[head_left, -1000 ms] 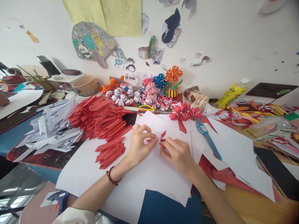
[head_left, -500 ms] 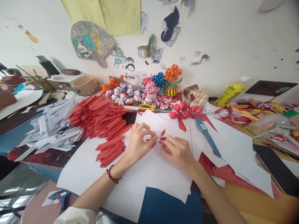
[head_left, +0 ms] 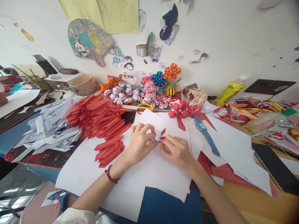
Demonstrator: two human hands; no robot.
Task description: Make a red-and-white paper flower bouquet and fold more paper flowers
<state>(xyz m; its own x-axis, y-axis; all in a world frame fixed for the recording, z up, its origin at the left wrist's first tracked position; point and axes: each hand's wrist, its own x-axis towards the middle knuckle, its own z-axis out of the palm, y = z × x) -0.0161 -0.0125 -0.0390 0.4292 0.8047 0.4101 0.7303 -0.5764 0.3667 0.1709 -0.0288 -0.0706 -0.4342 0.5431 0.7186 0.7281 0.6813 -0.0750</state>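
Between my two hands is a small folded paper flower (head_left: 158,135), white in the middle with red strips sticking out to the right. My left hand (head_left: 142,141) pinches its left side between thumb and fingers. At its lower right, my right hand (head_left: 175,149) has thumb and fingertips closed on one of the red strips. White paper sheets (head_left: 130,183) lie beneath both hands. Left of my left hand sits a small group of folded red paper strips (head_left: 109,151), beside a larger red pile (head_left: 98,115) and a heap of folded white strips (head_left: 50,127).
Finished red and white paper flowers (head_left: 181,109) lie behind my hands, near potted craft flowers (head_left: 171,90). A blue watch (head_left: 207,138) rests on paper at the right, with a black phone (head_left: 275,168) farther right. A yellow bottle (head_left: 230,90) leans by the wall.
My left fingers have shifted slightly around the flower, and more of its white middle shows. My right hand stays almost in place, still pinching. The whole view has moved a little.
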